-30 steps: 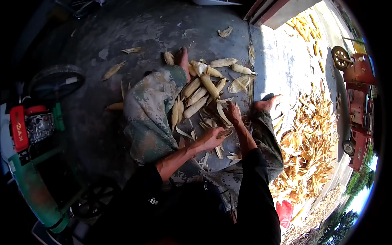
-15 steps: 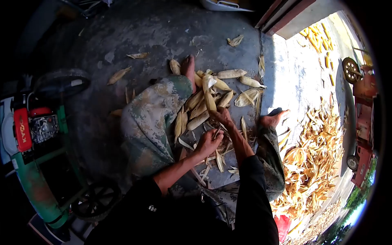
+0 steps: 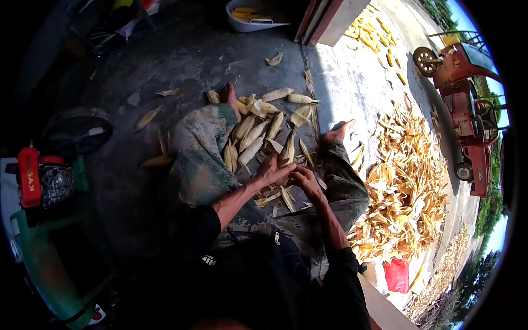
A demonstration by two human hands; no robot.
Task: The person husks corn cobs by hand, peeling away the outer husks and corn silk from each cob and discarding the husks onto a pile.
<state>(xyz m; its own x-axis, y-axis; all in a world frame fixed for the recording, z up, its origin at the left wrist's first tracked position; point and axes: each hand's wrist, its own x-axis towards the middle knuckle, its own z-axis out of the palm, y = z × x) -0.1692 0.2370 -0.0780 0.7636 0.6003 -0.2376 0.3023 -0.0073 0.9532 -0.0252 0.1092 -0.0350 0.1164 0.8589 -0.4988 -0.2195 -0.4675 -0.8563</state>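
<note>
An ear of corn in its dry husk (image 3: 289, 149) stands up between my hands, its pointed leafy end away from me. My left hand (image 3: 270, 172) is wrapped round its lower end from the left. From the right, the fingers of my right hand (image 3: 306, 181) are closed against the same end; their exact grip is partly hidden. Just beyond lie several unhusked ears of corn (image 3: 252, 149) between my legs. Loose strips of husk (image 3: 287, 199) lie beneath my hands.
A large heap of dry husks (image 3: 407, 192) lies in sunlight at the right, with bare yellow cobs (image 3: 374, 30) beyond. A white tub (image 3: 247, 23) holds more cobs. A green machine with a red engine (image 3: 30, 179) stands left, a red vehicle (image 3: 465, 104) outside.
The ear of corn has come closer to me and is now between both hands; before, only my right hand held it. My left hand has moved onto it. The view has turned rightward.
</note>
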